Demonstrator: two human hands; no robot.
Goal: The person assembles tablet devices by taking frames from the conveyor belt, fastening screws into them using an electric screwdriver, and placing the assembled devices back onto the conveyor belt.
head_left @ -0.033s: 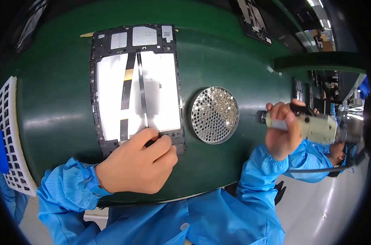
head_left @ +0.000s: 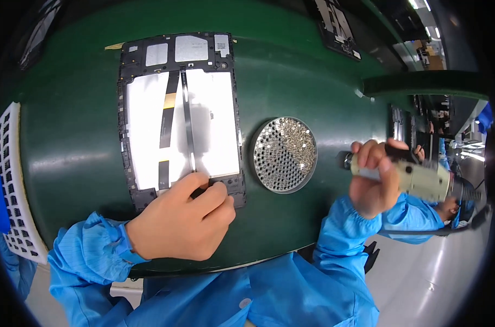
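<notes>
An open tablet [head_left: 214, 141] lies on the table, with a white back panel, a black frame, a dark flex strip [head_left: 166, 131] and a thin black cable [head_left: 188, 117] running down it. My left hand [head_left: 179, 226] is over its near edge, thumb and fingers closed together on something small and dark that they mostly hide. At the right, held above the table, my right hand [head_left: 374, 185] grips a pale green electric screwdriver [head_left: 421, 181]. Its tip end points left, towards a round metal dish [head_left: 269, 169] of small silver screws [head_left: 299, 139], and does not touch it.
At the left edge stands a white foam tray [head_left: 12, 163] with many dark small parts in its slots. Another device [head_left: 337, 30] lies at the far right, one more [head_left: 40, 32] at the far left. A green bar [head_left: 421, 83] crosses the right side; a co-worker's blue sleeve [head_left: 416, 215] shows beyond my right hand.
The view has shifted very slightly. My right hand and the screwdriver are a touch further left and the tool's rear end dips a little; my left hand keeps its place on the tablet.
</notes>
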